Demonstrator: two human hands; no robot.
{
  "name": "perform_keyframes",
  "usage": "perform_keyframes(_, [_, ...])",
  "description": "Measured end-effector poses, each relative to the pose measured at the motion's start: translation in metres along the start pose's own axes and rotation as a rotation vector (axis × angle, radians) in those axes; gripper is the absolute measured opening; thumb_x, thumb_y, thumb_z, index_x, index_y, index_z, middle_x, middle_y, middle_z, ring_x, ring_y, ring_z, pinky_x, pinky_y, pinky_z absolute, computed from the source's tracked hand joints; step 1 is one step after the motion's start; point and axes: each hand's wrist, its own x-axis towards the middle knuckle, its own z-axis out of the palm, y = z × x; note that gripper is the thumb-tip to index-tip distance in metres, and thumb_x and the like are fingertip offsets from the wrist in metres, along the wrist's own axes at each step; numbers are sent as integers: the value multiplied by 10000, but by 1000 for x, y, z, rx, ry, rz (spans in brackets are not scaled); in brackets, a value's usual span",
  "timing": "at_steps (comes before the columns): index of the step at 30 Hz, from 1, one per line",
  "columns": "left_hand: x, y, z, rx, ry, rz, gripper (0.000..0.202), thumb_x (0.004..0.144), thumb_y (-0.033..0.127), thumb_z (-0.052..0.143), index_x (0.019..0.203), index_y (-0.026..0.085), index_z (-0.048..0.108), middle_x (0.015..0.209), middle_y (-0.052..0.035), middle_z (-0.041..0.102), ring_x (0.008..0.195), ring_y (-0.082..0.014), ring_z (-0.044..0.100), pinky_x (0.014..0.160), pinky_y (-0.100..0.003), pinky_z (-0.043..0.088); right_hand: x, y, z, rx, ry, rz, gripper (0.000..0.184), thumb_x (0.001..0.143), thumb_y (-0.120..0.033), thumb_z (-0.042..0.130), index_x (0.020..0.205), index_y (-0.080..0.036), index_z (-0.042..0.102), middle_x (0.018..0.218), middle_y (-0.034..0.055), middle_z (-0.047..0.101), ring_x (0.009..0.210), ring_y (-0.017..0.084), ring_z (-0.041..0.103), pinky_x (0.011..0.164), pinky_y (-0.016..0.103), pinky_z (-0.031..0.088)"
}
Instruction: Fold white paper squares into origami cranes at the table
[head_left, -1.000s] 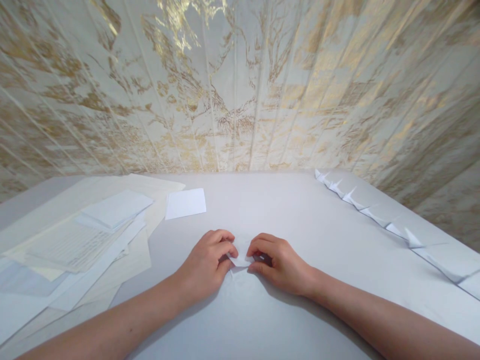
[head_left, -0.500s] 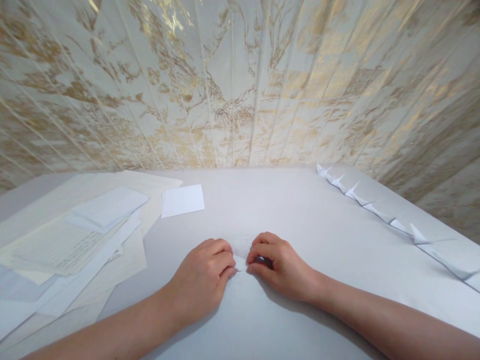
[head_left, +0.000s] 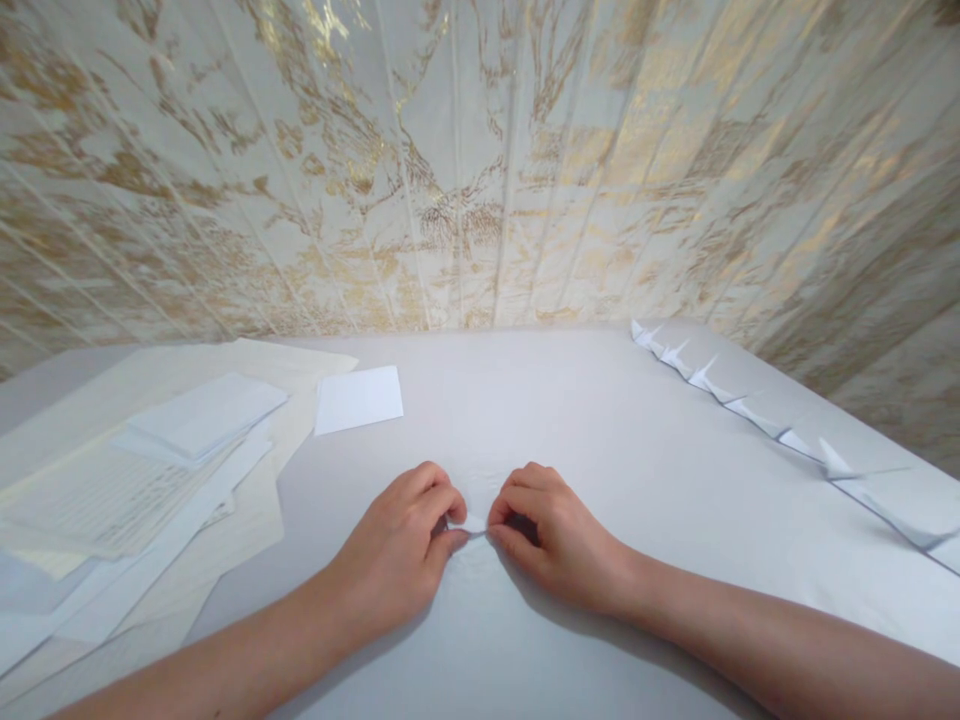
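Observation:
Between my hands, low over the middle of the table, is a small folded piece of white paper [head_left: 472, 524]. My left hand [head_left: 409, 535] pinches its left end between thumb and fingers. At its right end, my right hand [head_left: 551, 535] grips it with thumb and fingertips pressed together. Most of the paper is hidden behind the fingers, so its full shape cannot be made out. Along the right side stands a row of several folded paper cranes [head_left: 701, 376], white with pointed tips.
Loose printed and blank sheets [head_left: 150, 500] are piled on the left of the white table [head_left: 525, 400]. A small stack of white paper [head_left: 360, 400] lies beyond my left hand. A wall with gold patterns [head_left: 465, 200] rises behind the table's far edge.
The fingers of my left hand have shifted on the folded paper, with a gap now showing between thumb and index finger. My right hand stays at its end. The view has shifted slightly.

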Motion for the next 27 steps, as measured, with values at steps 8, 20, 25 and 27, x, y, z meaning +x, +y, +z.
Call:
perform_keyframes(8, [4,-4,1,2,12,38,161,778,129,486,645,176,564,749,-6,533,750,-148,502,693,-280,399,-3,-4,3,-5,-9,35,121,741,-75,565,715,-177,623,720,6,581,762,148,499,745,303,330])
perform_keyframes(20, [4,-4,2,173,-33,39,196,857,168,398,708,164,524,745,-24,539,745,-174,502,685,-310,395,-1,-3,5,-63,-6,24,110,742,-89,530,684,-165,584,685,12,574,732,151,482,716,304,305])
perform_keyframes(25, [5,-3,-2,111,-43,-3,163,825,226,477,686,166,539,753,-20,530,749,-169,505,687,-301,396,1,-3,5,-84,-18,29,129,789,-128,510,688,-161,583,675,11,571,717,144,476,707,302,295])
perform_keyframes(27, [6,-3,-3,86,-46,-19,160,807,232,504,667,165,542,746,-17,528,744,-166,505,685,-298,395,2,-4,4,-103,-24,26,133,791,-128,503,687,-157,579,676,14,569,713,143,470,698,299,291])
